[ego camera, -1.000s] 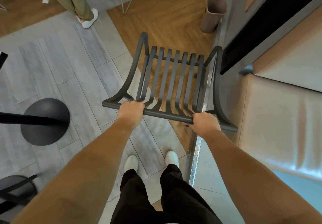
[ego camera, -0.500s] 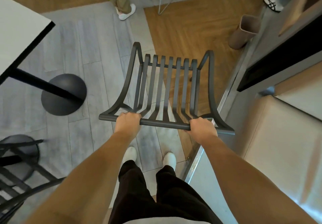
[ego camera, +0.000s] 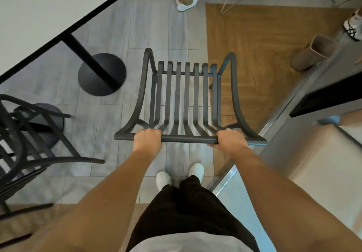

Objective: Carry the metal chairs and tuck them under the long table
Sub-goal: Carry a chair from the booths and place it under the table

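I hold a dark metal slatted chair (ego camera: 187,95) in front of me by its top back rail. My left hand (ego camera: 147,139) grips the rail left of centre, and my right hand (ego camera: 229,141) grips it right of centre. The seat slats point away from me over the floor. A white table top (ego camera: 45,10) with a black edge fills the upper left, on a black post with a round base (ego camera: 101,74). Another dark metal chair (ego camera: 25,144) stands at the left edge, partly cut off.
A person's leg and white shoe (ego camera: 186,2) stand ahead at the top. A tan bin (ego camera: 311,53) sits at the right by a grey counter. A beige cushioned bench (ego camera: 323,169) lies on my right. A second shoe (ego camera: 352,26) shows at far right.
The view has swung left while I carry the chair: the table top and its round base came further into view, and the second chair at the left has grown larger.
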